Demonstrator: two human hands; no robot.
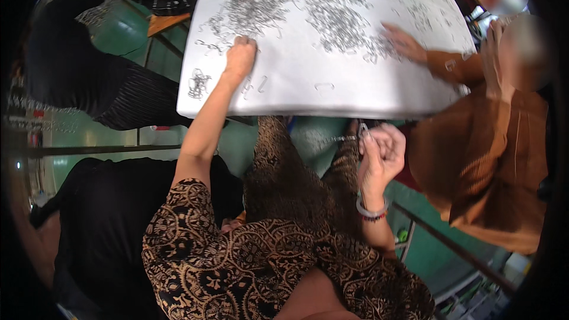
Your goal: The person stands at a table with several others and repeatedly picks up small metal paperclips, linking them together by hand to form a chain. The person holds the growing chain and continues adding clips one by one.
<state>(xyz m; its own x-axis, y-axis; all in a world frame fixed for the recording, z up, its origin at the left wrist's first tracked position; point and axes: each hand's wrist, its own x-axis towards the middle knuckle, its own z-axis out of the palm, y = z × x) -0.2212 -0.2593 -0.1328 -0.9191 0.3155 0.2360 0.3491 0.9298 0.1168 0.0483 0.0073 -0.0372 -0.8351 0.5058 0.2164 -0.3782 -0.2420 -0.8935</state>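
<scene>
Right hand (pixel 384 151): thumb and fingers together, clamped on a slim dark metal piece (pixel 362 127), held off the near table edge; exact kind too small to tell. Thin silvery chain-like metal strand (pixel 339 140) runs left from the fingertips, above the lap. Pale round bangle (pixel 372 207) and red beaded bracelet on that wrist. Left hand (pixel 242 58): fingers curled together, down on the white smooth-topped table (pixel 290 86), left side, beside loose grey bent-wire pieces (pixel 212 46); can't tell if it grips one. Small tangled dark wire cluster (pixel 199 83) at near left corner. Large grey wire heaps (pixel 335 24) farther off, center. Co-worker's blurred hand (pixel 405 44), brown sleeve (pixel 455 66), at the heap's right edge.
</scene>
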